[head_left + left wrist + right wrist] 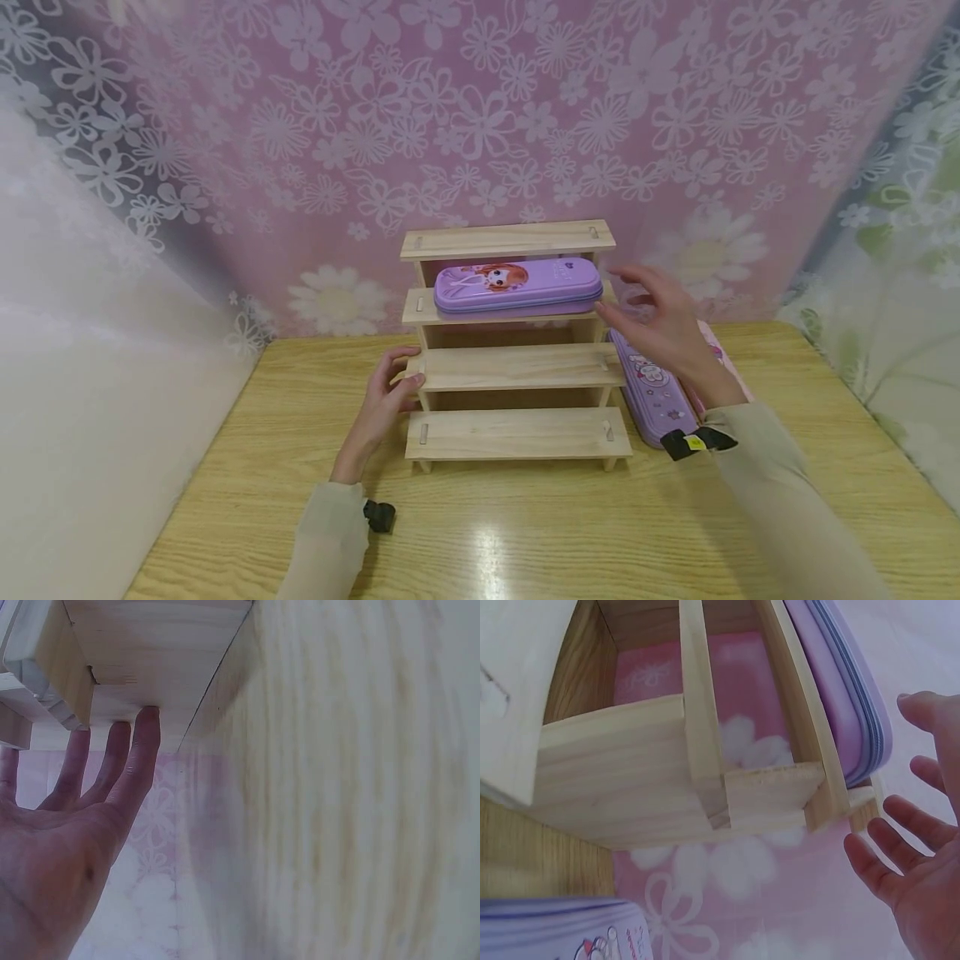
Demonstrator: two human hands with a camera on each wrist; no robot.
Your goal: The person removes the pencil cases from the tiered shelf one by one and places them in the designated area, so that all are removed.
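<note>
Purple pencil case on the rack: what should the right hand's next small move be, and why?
Probably lower the right hand toward the other purple case on the table: the purple pencil case lies flat on the wooden rack, second step from the top, the right wrist view shows that hand open and apart from it, and the left hand touches the rack's side.

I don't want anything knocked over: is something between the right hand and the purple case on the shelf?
Nothing visible stands between them: in the right wrist view, only open space separates the right hand from the purple case.
</note>
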